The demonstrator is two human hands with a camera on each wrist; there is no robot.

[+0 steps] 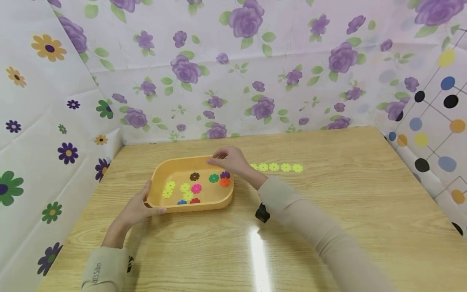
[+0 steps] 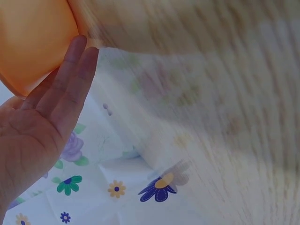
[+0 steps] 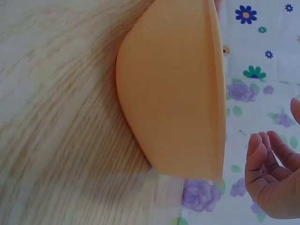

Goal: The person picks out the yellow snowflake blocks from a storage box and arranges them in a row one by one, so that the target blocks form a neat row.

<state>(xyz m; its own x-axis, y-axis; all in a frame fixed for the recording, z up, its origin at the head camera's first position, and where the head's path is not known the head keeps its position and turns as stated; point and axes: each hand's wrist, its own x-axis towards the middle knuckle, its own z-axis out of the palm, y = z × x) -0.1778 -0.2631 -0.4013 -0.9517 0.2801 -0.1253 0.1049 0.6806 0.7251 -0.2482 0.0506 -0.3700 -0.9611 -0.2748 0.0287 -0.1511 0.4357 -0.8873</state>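
Note:
An orange plastic basin [image 1: 209,205] sits on the table, holding several flower-shaped plastic discs, among them a pink disc [image 1: 196,188], a brown disc [image 1: 194,177] and a green disc [image 1: 213,178]. My left hand [image 1: 136,207] rests against the basin's near left corner, thumb along the front rim. In the left wrist view, the straight fingers [image 2: 70,75] touch its outer wall. Over the basin's far right corner is my right hand [image 1: 231,160]. The right wrist view shows its fingers loosely bent, thumb apart, with nothing visible between them. Yellow discs [image 1: 273,167] lie in a row right of the basin.
Wood-grain table [image 1: 365,202] extends around the basin. A purple-flowered sheet [image 1: 255,81] hangs behind it, and patterned sheets stand at both sides. A small black object [image 1: 262,213] shows beside the right sleeve.

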